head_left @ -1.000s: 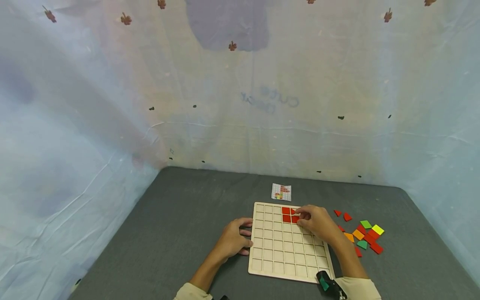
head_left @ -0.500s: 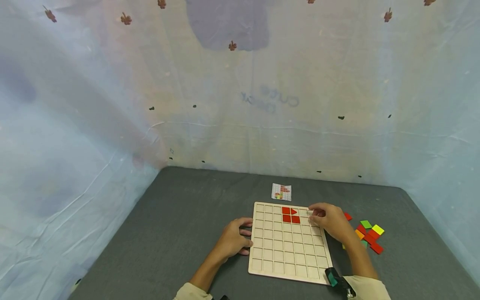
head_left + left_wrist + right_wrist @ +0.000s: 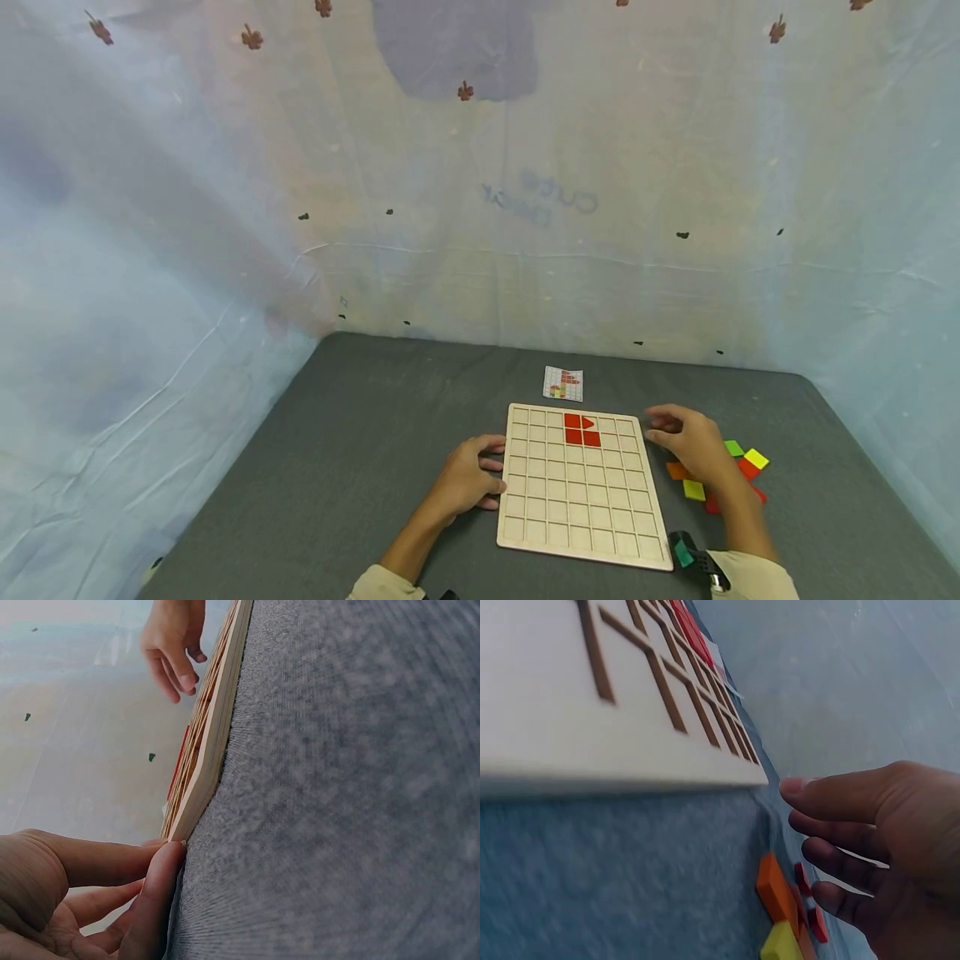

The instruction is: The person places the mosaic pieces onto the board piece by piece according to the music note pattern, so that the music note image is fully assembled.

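A pale wooden grid board [image 3: 555,500] lies on the table. My left hand [image 3: 463,479] steadies its left side, thumb and fingertips spread along the edge; the left wrist view shows the board's edge [image 3: 211,742] right at those tips. Set in the board's far rows are red square tiles [image 3: 573,421] and a pointed red tile [image 3: 588,423]. Beyond the right edge, my right hand [image 3: 693,442] hovers with loosely bent fingers and nothing between them. Loose tiles lie under and around it, including an orange tile [image 3: 777,889] and a yellow tile [image 3: 781,943]; the hand and forearm hide several.
A small printed card [image 3: 562,384] with a coloured grid pattern lies just past the board's far edge. More loose tiles, among them a green one [image 3: 733,448], lie right of the right forearm. A pale patterned curtain [image 3: 480,275] surrounds the grey table [image 3: 360,433].
My right hand has let go of the pointed red tile in the board and moved right, off the board to the loose tiles. My left hand has stayed at the left edge.
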The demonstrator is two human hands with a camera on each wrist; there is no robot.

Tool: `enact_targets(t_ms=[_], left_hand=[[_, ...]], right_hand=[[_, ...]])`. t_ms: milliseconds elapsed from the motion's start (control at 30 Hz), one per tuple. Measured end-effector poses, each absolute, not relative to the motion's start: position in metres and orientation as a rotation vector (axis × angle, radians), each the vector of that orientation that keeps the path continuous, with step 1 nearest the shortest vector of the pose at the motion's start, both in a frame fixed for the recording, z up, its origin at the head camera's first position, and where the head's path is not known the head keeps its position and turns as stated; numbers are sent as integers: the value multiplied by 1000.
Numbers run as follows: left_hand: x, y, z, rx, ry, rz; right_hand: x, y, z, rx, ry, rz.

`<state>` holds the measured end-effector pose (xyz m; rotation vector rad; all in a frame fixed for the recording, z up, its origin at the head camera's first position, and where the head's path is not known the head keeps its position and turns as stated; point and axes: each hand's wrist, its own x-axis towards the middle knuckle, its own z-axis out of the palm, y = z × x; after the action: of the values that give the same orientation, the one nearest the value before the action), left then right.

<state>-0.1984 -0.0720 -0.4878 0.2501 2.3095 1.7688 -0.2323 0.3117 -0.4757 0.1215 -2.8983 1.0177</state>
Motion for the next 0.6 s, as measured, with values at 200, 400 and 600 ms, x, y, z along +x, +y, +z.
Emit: enact_targets(t_ms=[200, 400, 600], left_hand=[[-198, -72, -487, 245, 2308, 1769], [-198, -72, -487, 241, 2304, 1769], [-199, -72, -486, 242, 2295, 1769]], right_hand=[[-231, 324, -477, 97, -2876, 992], [-230, 332, -478, 30, -2918, 967], [-231, 339, -480, -18, -2932, 931]])
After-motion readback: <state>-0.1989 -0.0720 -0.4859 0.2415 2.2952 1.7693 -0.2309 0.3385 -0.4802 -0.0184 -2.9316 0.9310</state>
